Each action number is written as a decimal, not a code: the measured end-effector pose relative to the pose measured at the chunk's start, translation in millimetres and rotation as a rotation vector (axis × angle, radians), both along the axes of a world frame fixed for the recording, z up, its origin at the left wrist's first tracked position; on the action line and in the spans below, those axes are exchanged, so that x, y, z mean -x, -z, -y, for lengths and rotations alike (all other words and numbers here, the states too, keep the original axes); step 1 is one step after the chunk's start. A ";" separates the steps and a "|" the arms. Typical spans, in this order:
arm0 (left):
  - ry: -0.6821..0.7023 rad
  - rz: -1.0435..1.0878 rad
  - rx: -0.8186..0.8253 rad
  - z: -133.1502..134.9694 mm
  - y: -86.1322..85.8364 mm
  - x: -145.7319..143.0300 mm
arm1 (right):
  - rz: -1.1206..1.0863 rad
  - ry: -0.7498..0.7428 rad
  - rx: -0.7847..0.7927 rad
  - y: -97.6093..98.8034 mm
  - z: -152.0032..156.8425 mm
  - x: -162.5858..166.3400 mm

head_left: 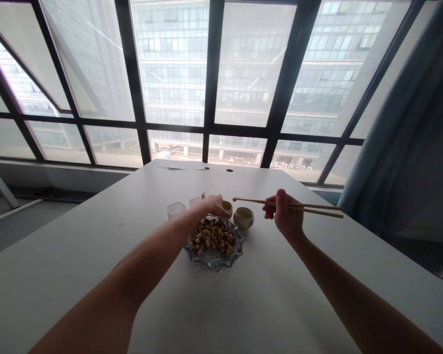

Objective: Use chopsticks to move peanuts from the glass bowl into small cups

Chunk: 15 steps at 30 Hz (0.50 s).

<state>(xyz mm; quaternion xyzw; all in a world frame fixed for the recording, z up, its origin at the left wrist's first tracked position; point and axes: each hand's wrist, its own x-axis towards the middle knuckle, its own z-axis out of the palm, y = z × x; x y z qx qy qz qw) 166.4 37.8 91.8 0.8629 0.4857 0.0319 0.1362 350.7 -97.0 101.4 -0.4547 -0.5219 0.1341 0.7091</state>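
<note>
A glass dish [214, 263] full of peanuts [212, 237] sits on the white table [266, 305]. My left hand [216, 204] reaches over the dish and closes on a small beige cup [227, 206] behind it. A second beige cup [243, 218] stands just to its right. My right hand [286, 214] hovers right of the cups, fingers closed on a pair of wooden chopsticks [254, 201] whose tips point left above the second cup.
Two small clear plastic cups [176, 210] stand left of the beige cups. A sheet of paper [177, 165] lies at the table's far edge. Large windows [214, 73] fill the background, and a blue curtain [409, 147] hangs on the right.
</note>
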 end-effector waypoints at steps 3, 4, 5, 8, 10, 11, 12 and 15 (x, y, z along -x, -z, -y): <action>0.017 0.024 -0.017 -4.5 4.1 -1.6 | -0.006 -0.002 0.001 0.3 -0.5 -1.7; 0.035 0.031 -0.056 -6.2 5.5 -1.4 | -0.008 -0.001 0.000 0.4 -0.8 -2.5; 0.063 0.041 -0.120 -7.8 6.8 -0.8 | -0.011 0.002 -0.002 0.4 -1.0 -3.3; 0.162 0.106 -0.379 -11.8 9.0 2.8 | -0.008 0.025 -0.005 0.6 -1.2 -5.0; 0.193 0.163 -0.481 -12.6 8.8 6.1 | -0.001 0.040 -0.012 1.9 -0.9 -5.0; 0.199 0.185 -0.506 -12.2 8.2 7.6 | 0.002 0.042 -0.016 3.2 -0.7 -4.6; 0.206 0.200 -0.522 -11.3 7.4 8.9 | 0.006 0.041 -0.021 5.0 -0.7 -4.0; 0.230 0.219 -0.547 -6.4 4.7 10.8 | 0.048 0.008 -0.032 13.2 -2.6 -1.6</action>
